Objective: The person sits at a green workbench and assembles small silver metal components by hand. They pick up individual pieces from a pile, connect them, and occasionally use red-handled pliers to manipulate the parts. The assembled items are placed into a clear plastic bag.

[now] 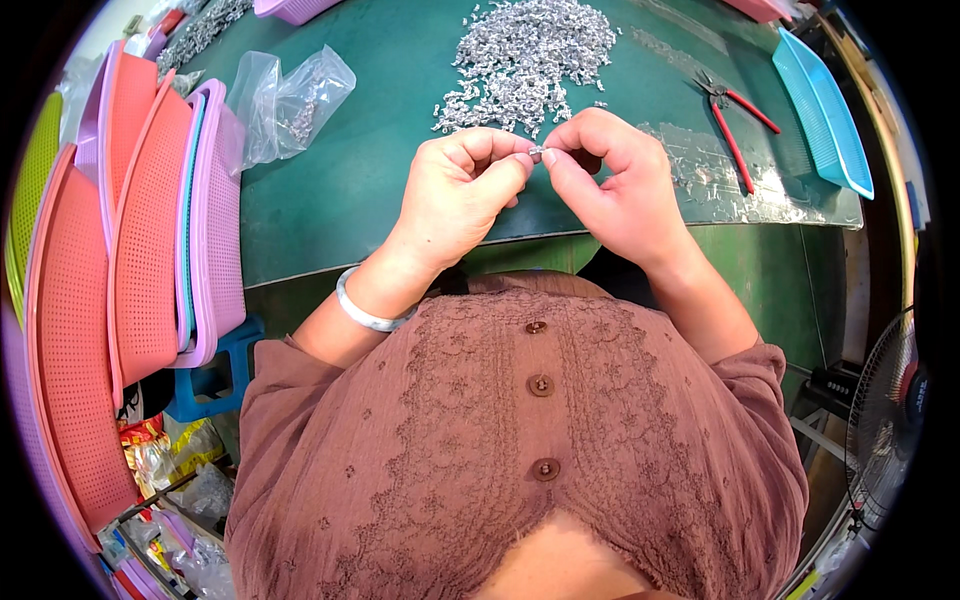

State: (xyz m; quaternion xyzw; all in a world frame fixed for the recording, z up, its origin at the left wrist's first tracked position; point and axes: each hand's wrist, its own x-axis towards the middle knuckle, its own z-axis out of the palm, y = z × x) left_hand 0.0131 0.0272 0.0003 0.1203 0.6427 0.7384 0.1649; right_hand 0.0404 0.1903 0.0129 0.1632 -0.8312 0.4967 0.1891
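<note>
Both hands meet over the near edge of a green table (330, 215). Between the fingertips is a small silvery metal part (536, 151). My left hand (465, 180) pinches one side of it with thumb and forefinger, the other fingers curled in. From the opposite side, my right hand (615, 180) pinches it too, thumb below and forefinger above. The part's exact kind is too small to make out. Just beyond my fingers spreads a heap of similar small silvery metal parts (535, 50).
Red-handled pliers (722, 105) lie to the right, near a blue plastic basket (822, 112). On the left are a clear plastic bag (290, 105) and stacked pink and purple baskets (150, 230), with a blue stool (215, 375) below. A fan (880, 420) stands at lower right.
</note>
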